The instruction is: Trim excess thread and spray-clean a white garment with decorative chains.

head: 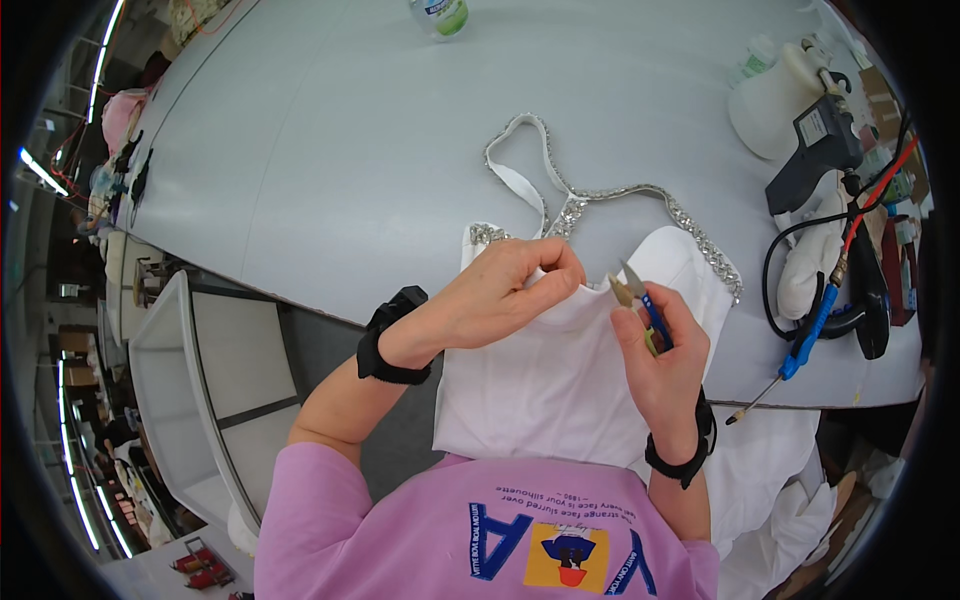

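A white garment [540,390] with straps [570,214] covered in silvery beads or stones lies across the near table edge and hangs towards my body. My left hand [525,289] pinches the upper edge of its white fabric between thumb and fingers. Just right of it, my right hand [664,360] holds small thread snips [651,315] with blue and green handles. Their blades are spread apart and point up and left, close to the garment's edge. The beaded straps form a loop on the table beyond both hands.
On the grey table [337,150] stand a clear bottle [442,16] and, at right, a white spray container [776,97]. A dark grey handheld tool [814,150], cables and a blue-handled air gun [810,330] lie nearer. A white-walled bin [191,360] stands below left.
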`<state>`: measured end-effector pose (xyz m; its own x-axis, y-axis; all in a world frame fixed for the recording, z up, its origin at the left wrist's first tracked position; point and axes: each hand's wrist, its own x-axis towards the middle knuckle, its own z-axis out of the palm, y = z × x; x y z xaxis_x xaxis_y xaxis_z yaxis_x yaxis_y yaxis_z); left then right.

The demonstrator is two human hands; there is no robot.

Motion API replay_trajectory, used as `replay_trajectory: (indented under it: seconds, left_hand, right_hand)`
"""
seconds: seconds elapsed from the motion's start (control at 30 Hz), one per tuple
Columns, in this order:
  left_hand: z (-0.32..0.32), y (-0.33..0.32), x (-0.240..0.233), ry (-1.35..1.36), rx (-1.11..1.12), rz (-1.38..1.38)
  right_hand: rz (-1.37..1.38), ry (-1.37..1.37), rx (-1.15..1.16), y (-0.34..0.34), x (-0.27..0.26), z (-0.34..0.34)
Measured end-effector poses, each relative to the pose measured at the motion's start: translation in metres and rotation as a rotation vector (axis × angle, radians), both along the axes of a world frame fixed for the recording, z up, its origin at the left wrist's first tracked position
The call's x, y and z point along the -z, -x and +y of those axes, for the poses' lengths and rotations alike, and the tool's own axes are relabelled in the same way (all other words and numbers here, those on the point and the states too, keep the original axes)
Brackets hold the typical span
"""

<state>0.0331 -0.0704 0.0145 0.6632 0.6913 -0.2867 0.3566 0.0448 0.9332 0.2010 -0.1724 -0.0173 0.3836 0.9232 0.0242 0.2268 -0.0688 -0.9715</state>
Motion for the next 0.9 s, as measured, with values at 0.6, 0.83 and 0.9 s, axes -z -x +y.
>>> replay_trajectory:
  seconds: [0.6, 0.83, 0.9]
  left_hand:
    - [0.004, -0.004, 0.009, -0.088, 0.025, 0.009]
    - [-0.005, 0.015, 0.02, -0.462, -0.002, 0.06]
    - [-0.004, 0.014, 0.026, -0.489, 0.02, 0.059]
  right_hand:
    - [-0.271, -0.026, 0.003, -0.022, 0.002, -0.017]
    - [-0.35, -0.047, 0.32, -0.064, 0.004, -0.03]
    - [-0.431, -0.061, 0.456, -0.088, 0.011, -0.037]
